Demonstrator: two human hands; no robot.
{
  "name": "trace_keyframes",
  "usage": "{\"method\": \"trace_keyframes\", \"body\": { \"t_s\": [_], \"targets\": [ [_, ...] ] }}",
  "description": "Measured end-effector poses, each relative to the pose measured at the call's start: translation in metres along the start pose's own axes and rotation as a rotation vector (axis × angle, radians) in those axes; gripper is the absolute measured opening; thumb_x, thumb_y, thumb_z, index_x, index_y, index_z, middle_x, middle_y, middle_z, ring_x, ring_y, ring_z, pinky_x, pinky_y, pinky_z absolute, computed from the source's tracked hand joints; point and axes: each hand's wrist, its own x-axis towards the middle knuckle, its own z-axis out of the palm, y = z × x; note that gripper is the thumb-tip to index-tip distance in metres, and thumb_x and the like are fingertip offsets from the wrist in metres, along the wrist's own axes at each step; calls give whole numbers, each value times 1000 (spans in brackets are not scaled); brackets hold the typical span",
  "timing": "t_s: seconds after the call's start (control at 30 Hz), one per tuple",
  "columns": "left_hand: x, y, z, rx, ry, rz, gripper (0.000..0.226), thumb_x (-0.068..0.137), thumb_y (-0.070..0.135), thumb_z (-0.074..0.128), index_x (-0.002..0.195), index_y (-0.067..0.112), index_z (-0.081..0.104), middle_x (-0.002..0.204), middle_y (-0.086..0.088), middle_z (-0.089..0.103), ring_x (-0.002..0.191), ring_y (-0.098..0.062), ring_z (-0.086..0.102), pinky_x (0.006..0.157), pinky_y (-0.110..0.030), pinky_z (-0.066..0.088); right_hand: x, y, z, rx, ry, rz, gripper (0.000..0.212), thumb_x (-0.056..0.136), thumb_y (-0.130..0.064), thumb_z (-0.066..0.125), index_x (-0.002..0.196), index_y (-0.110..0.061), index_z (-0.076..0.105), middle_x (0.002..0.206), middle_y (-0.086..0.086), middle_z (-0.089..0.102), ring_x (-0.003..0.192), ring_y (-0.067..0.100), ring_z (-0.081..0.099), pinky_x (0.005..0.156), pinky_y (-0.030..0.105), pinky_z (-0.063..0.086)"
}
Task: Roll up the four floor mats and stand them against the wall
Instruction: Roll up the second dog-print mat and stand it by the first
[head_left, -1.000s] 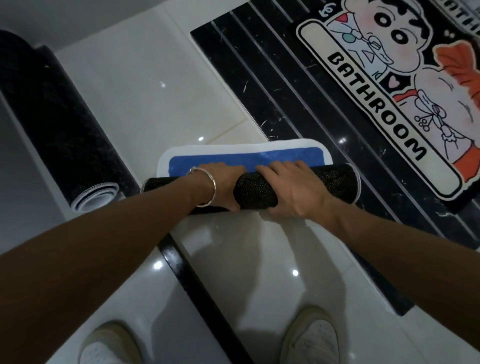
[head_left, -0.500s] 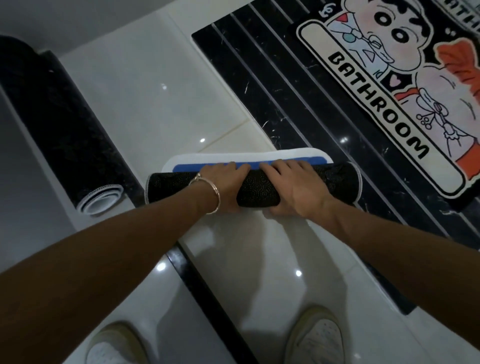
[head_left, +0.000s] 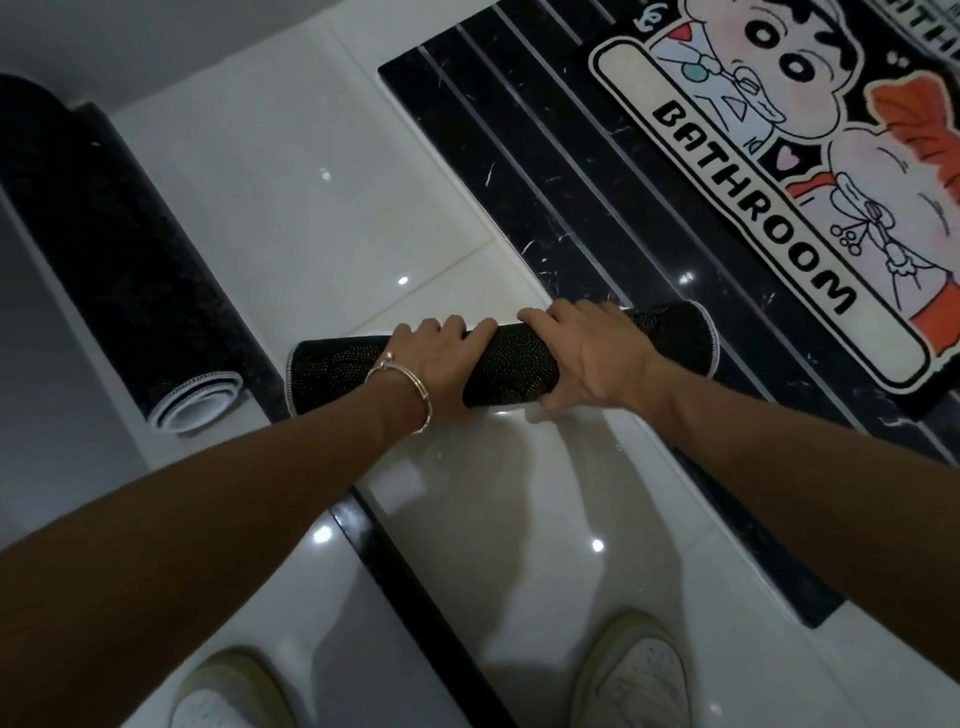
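A pair of pale shoes, left (head_left: 228, 696) and right (head_left: 634, 675), stands on the glossy white floor (head_left: 519, 519) at the bottom edge. A black strip (head_left: 415, 597) set in the tiles runs up between them and under the left forearm.

Both bare arms reach forward to the roll (head_left: 509, 364), a mat wound fully up with its dotted black backing outward and white stitching at each end. It lies crosswise on the floor, its left end over the black strip and its right end on the dark slab (head_left: 545, 182). The left hand (head_left: 441, 358), with a thin bracelet (head_left: 410, 387) at the wrist, grips the roll left of its middle, fingers curled over the top. The right hand (head_left: 587, 353) grips it just beside, fingers bent over the far side and thumb tucked against the near side. The two hands are close but do not touch.

To the left, a second roll (head_left: 104, 234), also black outside, runs along the grey wall (head_left: 41, 389), its white spiral end (head_left: 197, 402) toward the camera; whether it lies or leans I cannot tell.

Farther off, on the grooved slab, a flat mat (head_left: 779, 182) lies unrolled, printed with a cartoon figure and the word BATHROOM. Another mat (head_left: 945, 31) shows only a corner at the top right edge.
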Motion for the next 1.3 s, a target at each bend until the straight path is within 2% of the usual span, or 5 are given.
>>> {"method": "trace_keyframes", "body": {
  "t_s": [0.17,0.4,0.9,1.13,1.3],
  "targets": [
    [13,-15,-19,-234,-213,2,79,59,50,75,126,31,39,94,5,58,78,-19,56,73,-32,52,-8,2,16,-192,262,-17,93,58,-50,75,135,-19,35,120,10,53,111,33,51,104,50,32],
    [-3,0,5,-19,98,4,97,75,57,59,149,26,5,137,-6,41,119,-29,47,95,-45,40,5,5,-7,-91,46,-19,81,63,-53,73,127,-20,37,113,8,53,103,30,52,94,44,39],
    [-5,-3,-1,96,73,71,97,75,56,61,149,25,7,139,-5,40,124,-28,43,106,-46,28,6,0,-20,92,-213,23,79,61,-61,73,120,-17,44,98,3,61,86,24,60,80,37,53],
    [-12,-3,-3,91,122,6,94,73,38,68,150,22,16,152,-13,23,140,-31,20,112,-56,9,-5,4,-11,481,-292,217,64,64,-49,72,117,-23,48,98,1,61,85,20,61,81,37,54],
    [-3,-3,-14,-155,177,-143,89,77,28,68,150,20,19,155,-19,9,143,-36,9,114,-54,19,-15,10,3,796,-211,335,52,59,-51,75,101,-26,56,95,-4,66,85,14,64,83,33,53]
  ]
}}
